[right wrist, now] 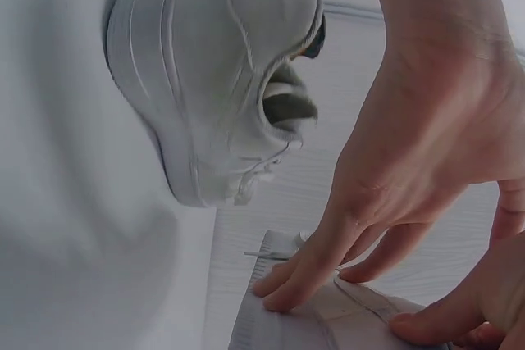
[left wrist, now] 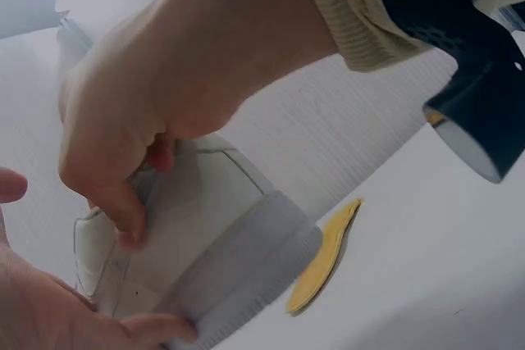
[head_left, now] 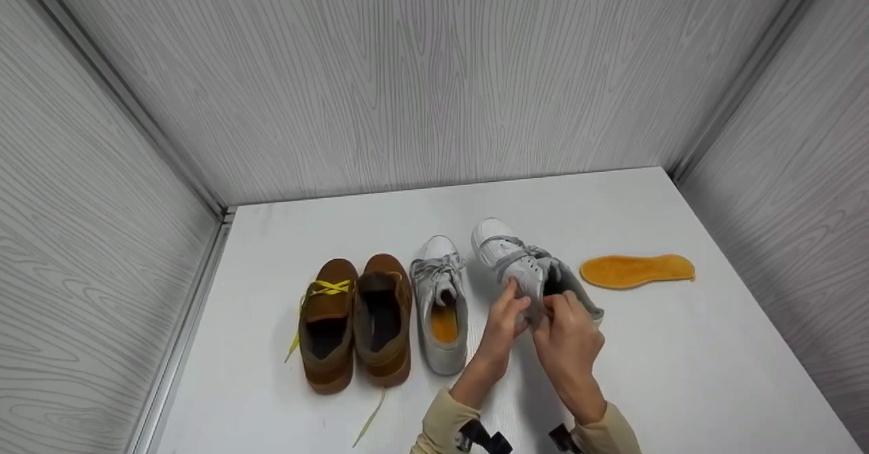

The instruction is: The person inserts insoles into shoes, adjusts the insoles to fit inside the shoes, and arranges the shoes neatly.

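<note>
A white sneaker (head_left: pixel 523 267) with grey laces is held tilted above the table, its toe pointing away to the left. My left hand (head_left: pixel 501 325) grips its near side, and the right wrist view shows those fingers (right wrist: pixel 299 284) lying along the side by the sole. At the sneaker's opening, my right hand (head_left: pixel 569 332) pinches the collar edge; in the left wrist view its fingers dip over that edge. The inside of the shoe is mostly hidden. A loose orange insole (head_left: pixel 635 271) lies flat to the right of the sneaker.
Left of my hands stands the matching white sneaker (head_left: pixel 445 360), an orange insole inside it. Beside it are two brown shoes (head_left: pixel 390 366), one with yellow laces (head_left: pixel 330 287). A loose lace end (head_left: pixel 368 421) trails toward me. Grey wood-grain panels (head_left: pixel 434 81) enclose the table.
</note>
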`<state>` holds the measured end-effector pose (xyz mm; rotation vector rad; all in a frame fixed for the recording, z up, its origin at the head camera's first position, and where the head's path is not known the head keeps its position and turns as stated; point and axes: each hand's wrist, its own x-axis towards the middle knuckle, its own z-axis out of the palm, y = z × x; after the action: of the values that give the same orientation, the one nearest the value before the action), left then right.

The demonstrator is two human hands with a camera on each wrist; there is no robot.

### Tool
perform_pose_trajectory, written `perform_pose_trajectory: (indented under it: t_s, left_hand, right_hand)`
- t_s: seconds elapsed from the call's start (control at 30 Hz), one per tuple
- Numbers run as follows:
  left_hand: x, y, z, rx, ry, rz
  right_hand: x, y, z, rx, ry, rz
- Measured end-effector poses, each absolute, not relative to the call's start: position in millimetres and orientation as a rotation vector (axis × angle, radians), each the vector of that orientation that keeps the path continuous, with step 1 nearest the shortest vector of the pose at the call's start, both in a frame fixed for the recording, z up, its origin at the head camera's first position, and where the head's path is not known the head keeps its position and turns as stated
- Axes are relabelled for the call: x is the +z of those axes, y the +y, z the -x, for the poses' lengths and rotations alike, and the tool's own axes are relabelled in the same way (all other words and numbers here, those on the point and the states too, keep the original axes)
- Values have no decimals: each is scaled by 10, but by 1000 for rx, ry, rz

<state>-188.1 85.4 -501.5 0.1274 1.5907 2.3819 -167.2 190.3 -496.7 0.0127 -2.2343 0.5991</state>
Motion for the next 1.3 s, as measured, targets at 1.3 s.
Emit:
perform_pose_trajectory:
  t_s: [1.3]
  left_hand:
    - [-5437,538,1254,2118,1713,-169]
  right_hand:
    - [-5418,1495,828,619,-2350,-121]
